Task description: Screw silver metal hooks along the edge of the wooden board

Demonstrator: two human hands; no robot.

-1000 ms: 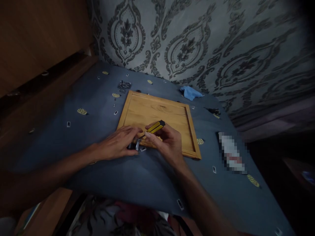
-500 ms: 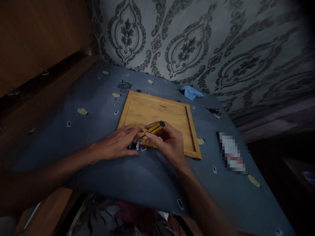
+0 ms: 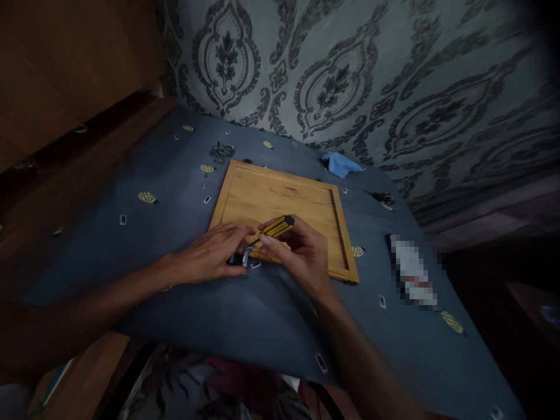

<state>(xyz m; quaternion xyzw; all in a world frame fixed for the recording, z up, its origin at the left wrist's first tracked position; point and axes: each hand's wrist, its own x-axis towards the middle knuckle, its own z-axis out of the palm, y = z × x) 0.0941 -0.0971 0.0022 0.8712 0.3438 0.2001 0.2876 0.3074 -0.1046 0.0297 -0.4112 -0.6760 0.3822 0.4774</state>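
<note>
A shallow wooden tray (image 3: pixel 301 201) lies on a blue patterned cloth (image 3: pixel 166 233). My right hand (image 3: pixel 301 254) is closed round a screwdriver with a yellow and black handle (image 3: pixel 276 226), its tip pointing down-left at the tray's near edge. My left hand (image 3: pixel 212 254) rests there too, fingers curled and pinching a small metal piece (image 3: pixel 245 256) against the tray's front rim. What exactly the piece is stays too dim to tell.
A crumpled blue rag (image 3: pixel 340 164) lies at the back by the patterned wall. A cluster of small metal parts (image 3: pixel 221 150) sits left of the tray's far corner, a dark small item (image 3: pixel 381 198) to its right. A wooden cabinet (image 3: pixel 65 64) rises at left.
Almost nothing differs; my right hand has turned the screwdriver handle slightly, and both hands stay at the tray's near edge.
</note>
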